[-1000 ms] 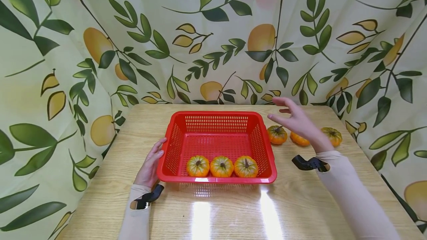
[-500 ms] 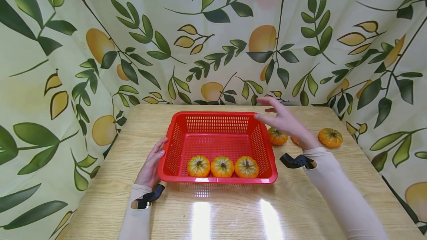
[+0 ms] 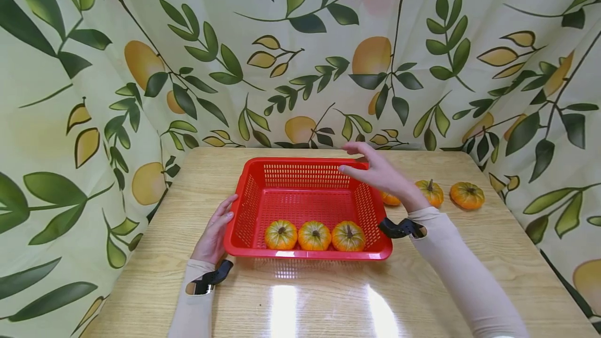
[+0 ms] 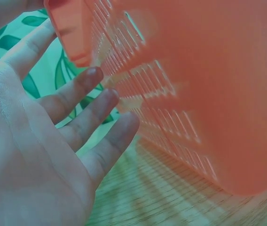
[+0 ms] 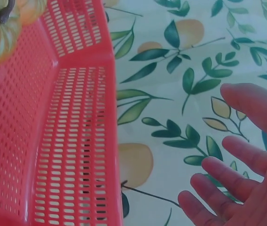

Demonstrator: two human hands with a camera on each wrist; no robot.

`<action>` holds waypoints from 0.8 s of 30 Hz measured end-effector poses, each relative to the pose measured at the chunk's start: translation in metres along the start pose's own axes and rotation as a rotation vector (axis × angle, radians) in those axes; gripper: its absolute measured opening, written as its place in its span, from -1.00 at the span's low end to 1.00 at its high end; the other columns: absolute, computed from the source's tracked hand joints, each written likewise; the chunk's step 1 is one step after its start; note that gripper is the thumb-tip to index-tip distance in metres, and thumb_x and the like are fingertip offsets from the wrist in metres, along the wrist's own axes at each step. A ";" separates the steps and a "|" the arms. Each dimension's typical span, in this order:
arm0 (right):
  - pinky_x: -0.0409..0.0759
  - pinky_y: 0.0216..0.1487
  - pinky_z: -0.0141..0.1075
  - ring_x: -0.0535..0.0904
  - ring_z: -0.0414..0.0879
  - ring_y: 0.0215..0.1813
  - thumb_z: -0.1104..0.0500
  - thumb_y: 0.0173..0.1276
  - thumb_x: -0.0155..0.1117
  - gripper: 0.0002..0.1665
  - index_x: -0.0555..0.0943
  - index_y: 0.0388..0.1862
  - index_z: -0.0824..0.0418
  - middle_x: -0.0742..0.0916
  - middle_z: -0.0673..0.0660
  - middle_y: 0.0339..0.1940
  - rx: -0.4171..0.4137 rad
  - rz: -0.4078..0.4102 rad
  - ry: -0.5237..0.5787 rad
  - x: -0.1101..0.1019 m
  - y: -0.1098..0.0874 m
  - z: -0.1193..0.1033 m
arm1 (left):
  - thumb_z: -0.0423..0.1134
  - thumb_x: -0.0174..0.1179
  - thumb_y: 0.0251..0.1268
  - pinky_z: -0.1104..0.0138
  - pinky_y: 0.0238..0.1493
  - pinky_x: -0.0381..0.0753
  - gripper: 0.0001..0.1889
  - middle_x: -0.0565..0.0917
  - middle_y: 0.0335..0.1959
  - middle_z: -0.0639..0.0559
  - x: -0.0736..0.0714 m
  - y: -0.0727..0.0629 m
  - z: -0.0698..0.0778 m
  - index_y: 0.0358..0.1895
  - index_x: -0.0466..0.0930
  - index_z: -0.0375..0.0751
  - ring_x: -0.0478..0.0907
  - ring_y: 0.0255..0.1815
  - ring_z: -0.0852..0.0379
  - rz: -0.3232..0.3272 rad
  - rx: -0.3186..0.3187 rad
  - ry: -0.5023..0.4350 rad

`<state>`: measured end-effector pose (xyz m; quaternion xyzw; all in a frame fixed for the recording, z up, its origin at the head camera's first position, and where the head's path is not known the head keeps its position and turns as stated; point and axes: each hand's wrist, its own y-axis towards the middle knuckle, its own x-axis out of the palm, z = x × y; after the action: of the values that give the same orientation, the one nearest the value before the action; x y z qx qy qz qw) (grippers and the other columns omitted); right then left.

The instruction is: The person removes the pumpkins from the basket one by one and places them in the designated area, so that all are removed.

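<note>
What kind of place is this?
Maybe a little filming corner, though I can't be sure: leafy cloth hangs behind and beside a wooden table, and two black wrist gadgets show.

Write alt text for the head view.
A red basket holding three small pumpkins sits on a table, a left hand at its left side and an empty right hand near its far right corner. Three more pumpkins lie to the right.
</note>
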<state>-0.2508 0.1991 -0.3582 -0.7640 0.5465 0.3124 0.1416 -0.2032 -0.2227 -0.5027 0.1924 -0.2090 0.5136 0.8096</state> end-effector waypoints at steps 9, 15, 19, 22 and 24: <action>0.45 0.37 0.21 0.36 0.20 0.47 -0.09 0.39 0.36 -0.27 0.36 0.47 0.03 0.49 0.12 0.45 0.000 -0.061 0.015 0.013 0.004 -0.003 | -0.29 -0.14 0.61 0.22 0.18 0.69 -0.53 0.47 0.33 0.09 0.000 0.000 0.001 0.49 0.27 0.11 0.61 0.19 0.11 0.014 -0.019 0.026; 0.42 0.40 0.24 0.35 0.18 0.48 -0.12 0.37 0.38 -0.24 0.36 0.47 0.03 0.48 0.16 0.47 0.029 -0.091 0.033 0.021 0.005 -0.002 | -0.30 -0.17 0.62 0.22 0.17 0.69 -0.53 0.46 0.33 0.09 0.001 0.000 0.002 0.48 0.28 0.12 0.61 0.19 0.11 0.007 -0.014 0.030; 0.38 0.42 0.25 0.35 0.18 0.48 -0.12 0.36 0.39 -0.24 0.38 0.46 0.03 0.50 0.15 0.44 0.035 -0.118 0.032 0.025 0.005 -0.001 | -0.31 -0.17 0.62 0.23 0.17 0.69 -0.54 0.46 0.32 0.10 0.002 0.000 0.002 0.46 0.30 0.14 0.61 0.18 0.12 0.005 -0.006 0.028; 0.38 0.42 0.26 0.34 0.20 0.47 -0.09 0.36 0.39 -0.25 0.38 0.45 0.08 0.51 0.14 0.42 0.030 -0.135 0.018 0.028 0.005 0.001 | -0.30 -0.15 0.61 0.24 0.15 0.69 -0.54 0.47 0.31 0.11 0.003 0.000 0.003 0.45 0.32 0.15 0.61 0.17 0.14 0.008 -0.003 0.030; 0.40 0.41 0.25 0.36 0.20 0.46 -0.07 0.36 0.39 -0.26 0.39 0.44 0.09 0.52 0.14 0.40 0.026 -0.150 0.003 0.029 0.005 0.002 | -0.30 -0.14 0.61 0.25 0.15 0.69 -0.54 0.48 0.31 0.11 0.004 0.000 0.003 0.45 0.33 0.16 0.61 0.17 0.14 0.009 -0.001 0.033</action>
<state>-0.2496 0.1766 -0.3776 -0.8014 0.4920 0.2924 0.1737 -0.2019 -0.2218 -0.4982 0.1823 -0.1967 0.5203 0.8108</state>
